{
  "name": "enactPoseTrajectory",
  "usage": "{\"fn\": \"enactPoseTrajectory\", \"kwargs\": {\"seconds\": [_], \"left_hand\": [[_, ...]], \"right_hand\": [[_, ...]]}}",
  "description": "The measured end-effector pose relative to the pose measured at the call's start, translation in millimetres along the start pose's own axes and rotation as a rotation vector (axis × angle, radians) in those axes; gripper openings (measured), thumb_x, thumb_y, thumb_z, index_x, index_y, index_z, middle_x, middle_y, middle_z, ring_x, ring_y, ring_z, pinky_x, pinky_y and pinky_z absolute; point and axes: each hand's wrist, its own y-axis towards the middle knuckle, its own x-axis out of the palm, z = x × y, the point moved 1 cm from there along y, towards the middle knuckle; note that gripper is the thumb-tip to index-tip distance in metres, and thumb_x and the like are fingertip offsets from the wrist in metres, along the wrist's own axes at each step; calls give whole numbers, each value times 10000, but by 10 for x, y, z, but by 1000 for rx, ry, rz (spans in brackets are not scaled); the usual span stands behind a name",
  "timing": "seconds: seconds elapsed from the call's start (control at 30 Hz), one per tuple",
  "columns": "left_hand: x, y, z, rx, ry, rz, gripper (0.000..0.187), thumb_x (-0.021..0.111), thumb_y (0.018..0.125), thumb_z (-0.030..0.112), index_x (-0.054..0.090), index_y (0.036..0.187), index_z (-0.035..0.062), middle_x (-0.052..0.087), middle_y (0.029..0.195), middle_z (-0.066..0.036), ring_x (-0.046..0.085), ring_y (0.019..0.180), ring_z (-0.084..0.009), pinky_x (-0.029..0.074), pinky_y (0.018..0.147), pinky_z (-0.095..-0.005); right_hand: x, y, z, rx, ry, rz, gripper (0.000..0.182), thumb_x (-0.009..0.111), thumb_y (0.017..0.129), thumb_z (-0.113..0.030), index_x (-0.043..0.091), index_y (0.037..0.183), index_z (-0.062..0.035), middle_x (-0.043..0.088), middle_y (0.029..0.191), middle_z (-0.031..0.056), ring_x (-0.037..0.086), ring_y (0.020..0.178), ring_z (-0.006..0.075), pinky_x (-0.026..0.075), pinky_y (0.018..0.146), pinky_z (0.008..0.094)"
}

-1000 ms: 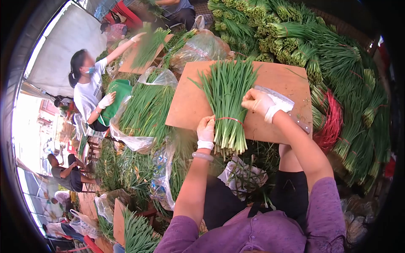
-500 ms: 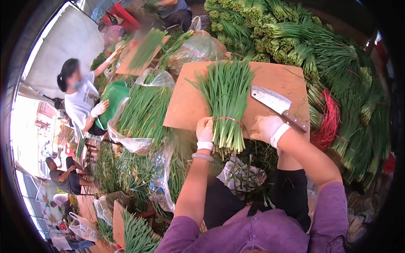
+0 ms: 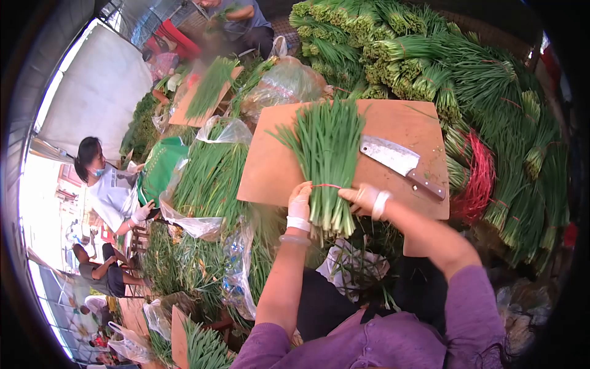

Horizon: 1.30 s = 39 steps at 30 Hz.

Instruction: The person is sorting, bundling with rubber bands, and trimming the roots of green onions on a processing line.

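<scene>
The left hand (image 3: 299,202) grips and the half-open right hand (image 3: 366,199) touches the green bundle (image 3: 330,154), its long axis running away, leaf tips farthest; its underside is hidden.

One camera on the person's head looks forward and steeply down from close above the left hand (image 3: 300,202), right hand (image 3: 364,199), bunch of greens (image 3: 330,150) and board (image 3: 267,166). Its wide, round view reaches the person's lap (image 3: 322,301) below and a farther person (image 3: 109,194) at left.
</scene>
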Motion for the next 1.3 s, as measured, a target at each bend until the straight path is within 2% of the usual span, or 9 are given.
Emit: {"fn": "enactPoseTrajectory", "kwargs": {"seconds": [0.13, 0.2, 0.4, 0.57, 0.6, 0.67, 0.73, 1.0, 1.3], "left_hand": [[78, -14, 447, 163, 208, -181, 66, 580, 858, 97, 596, 897, 47, 591, 891, -14, 534, 830, -131, 437, 787, -260], [219, -87, 976, 972, 1227, -320, 112, 606, 804, 97, 618, 904, 49, 618, 883, -81, 559, 919, -249, 436, 861, -378], [-142, 239, 782, 607, 1329, -262, 115, 624, 774, 156, 630, 807, 46, 609, 856, -123, 565, 906, -293, 450, 815, -382], [89, 135, 795, 323, 1131, -366, 224, 572, 818, 244, 629, 821, 28, 632, 926, -145, 597, 853, -275, 477, 777, -368], [322, -199, 685, 897, 1552, -667, 201, 584, 804, 238, 624, 812, 42, 617, 897, -135, 585, 858, -303, 476, 774, -397], [508, -335, 598, 820, 1673, -888, 163, 595, 773, 211, 622, 802, 53, 608, 897, -126, 569, 861, -339, 474, 766, -409], [734, -427, 647, 1405, 1963, -302, 132, 607, 753, 160, 631, 810, 44, 611, 918, -132, 579, 842, -326, 472, 744, -401], [-698, 537, 1122, 444, 404, 49, 106, 551, 829, 4, 632, 895, 22, 626, 1053, -40, 561, 946, -133, 441, 841, -246], [-1422, 1002, 573, 145, 820, 98, 284, 520, 801, -38, 667, 1032, 37, 659, 1035, -37, 584, 885, -106, 445, 829, -230]], "right_hand": [[190, -149, 92, -153, 122, -20, 482, 605, 837, -468, 593, 1105, -68, 626, 816, 21, 610, 733, 178, 476, 603, 350], [116, -157, 32, -75, -223, -129, 473, 616, 827, -447, 589, 1122, -79, 634, 855, 32, 624, 754, 199, 485, 618, 365], [263, -421, -461, -974, -1362, 332, 786, 767, 631, -280, 422, 1322, -133, 463, 1322, 57, 420, 1243, 223, 340, 1004, 465], [325, 121, -314, -761, -1492, 219, 921, 764, 626, -337, 304, 1387, -95, 358, 1415, 79, 318, 1330, 245, 243, 1068, 511], [375, 358, -158, -764, -1477, 214, 921, 764, 626, -337, 304, 1387, -95, 358, 1415, 79, 318, 1330, 245, 243, 1068, 511], [381, 694, 112, -1031, -1482, 528, 989, 775, 614, -382, 262, 1406, -86, 350, 1417, 78, 296, 1345, 253, 215, 1070, 540], [379, 481, -41, -981, -1492, 455, 983, 766, 644, -368, 228, 1424, -106, 329, 1436, 76, 293, 1347, 258, 207, 1065, 563], [221, 105, -327, -646, -1570, 227, 935, 757, 676, -352, 235, 1427, -159, 341, 1426, 50, 309, 1338, 250, 224, 1074, 527], [201, 158, -235, -651, -1556, 272, 928, 763, 663, -361, 261, 1416, -154, 367, 1404, 46, 331, 1318, 242, 253, 1069, 504]]}}
